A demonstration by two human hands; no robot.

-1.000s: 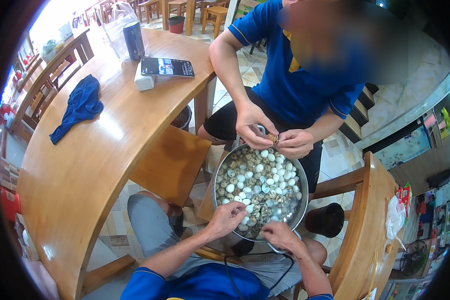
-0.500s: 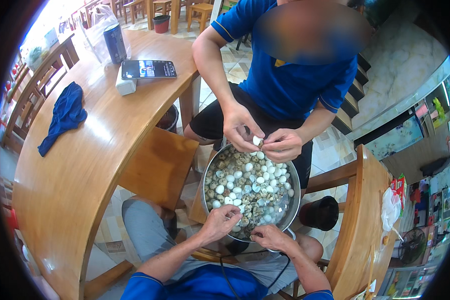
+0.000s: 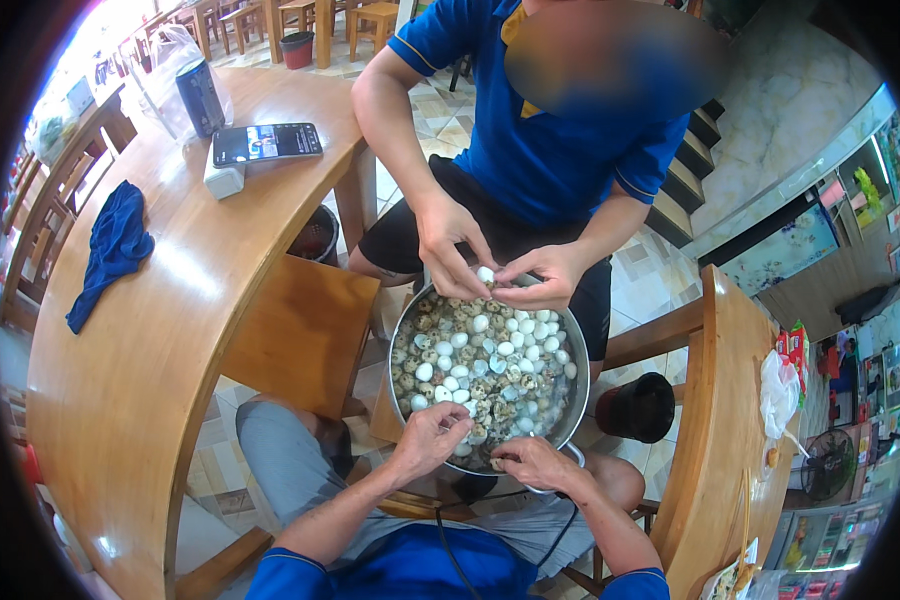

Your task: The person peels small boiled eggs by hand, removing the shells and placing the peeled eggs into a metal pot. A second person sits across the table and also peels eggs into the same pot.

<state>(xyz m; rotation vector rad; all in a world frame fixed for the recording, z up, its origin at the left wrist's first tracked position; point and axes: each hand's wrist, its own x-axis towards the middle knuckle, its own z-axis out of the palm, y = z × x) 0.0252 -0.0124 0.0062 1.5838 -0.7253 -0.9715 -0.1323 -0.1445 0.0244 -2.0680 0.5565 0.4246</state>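
A large round metal pot (image 3: 582, 400) between my knees holds water and many quail eggs, some speckled in their shells, others peeled and white (image 3: 480, 323). Over its near left rim, my left hand (image 3: 433, 438) is closed in a pinch, with a white quail egg (image 3: 470, 408) at its fingertips. My right hand (image 3: 537, 462) is at the near right rim, thumb and fingers pinched on a small brownish bit that looks like speckled eggshell (image 3: 497, 464). Across the pot, another person's hands (image 3: 452, 245) hold a partly peeled quail egg (image 3: 486, 275).
To the left is a wooden table (image 3: 170, 350) with a blue cloth (image 3: 112, 250), a phone (image 3: 267, 144) on a white box, a can (image 3: 200, 98) and a plastic bag. A wooden stool (image 3: 300, 335) adjoins the pot. On the right stand a black bin (image 3: 637, 407) and another table (image 3: 705, 440).
The whole view has shifted slightly, so the scene sits further left. My hands keep nearly the same pinched poses at the near rim. The other person's fingers have shifted around their egg.
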